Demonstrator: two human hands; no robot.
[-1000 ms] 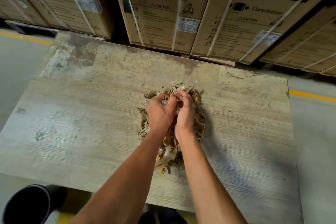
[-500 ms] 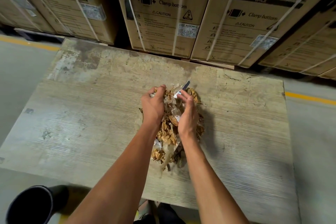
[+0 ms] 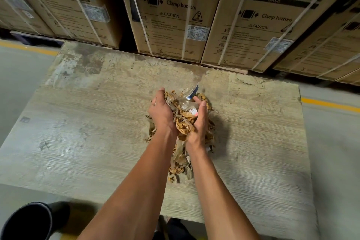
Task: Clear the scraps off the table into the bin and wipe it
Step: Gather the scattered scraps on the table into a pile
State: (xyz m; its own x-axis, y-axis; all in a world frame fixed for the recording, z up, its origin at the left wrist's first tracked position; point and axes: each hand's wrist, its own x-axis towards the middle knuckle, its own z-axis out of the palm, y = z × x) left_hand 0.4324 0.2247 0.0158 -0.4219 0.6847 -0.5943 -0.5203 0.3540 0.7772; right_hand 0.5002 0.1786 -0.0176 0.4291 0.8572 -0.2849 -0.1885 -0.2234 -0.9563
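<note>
A heap of brown paper scraps (image 3: 184,122) mixed with clear plastic lies in the middle of the worn wooden table (image 3: 78,132). My left hand (image 3: 162,112) cups the left side of the heap, fingers curled round the scraps. My right hand (image 3: 199,122) cups the right side, thumb up, fingers hidden under the paper. Between the palms a bundle is lifted a little above the table. More scraps trail toward me between my forearms. A black bin (image 3: 29,222) stands on the floor at the lower left, below the table's near edge.
Large strapped washing machine boxes (image 3: 171,15) stand in a row right behind the table's far edge. Grey floor with a yellow line (image 3: 329,104) runs on both sides. My feet show under the near edge of the table.
My hands have spread apart from the top of the heap to its two sides and scooped a bundle of scraps upward between them.
</note>
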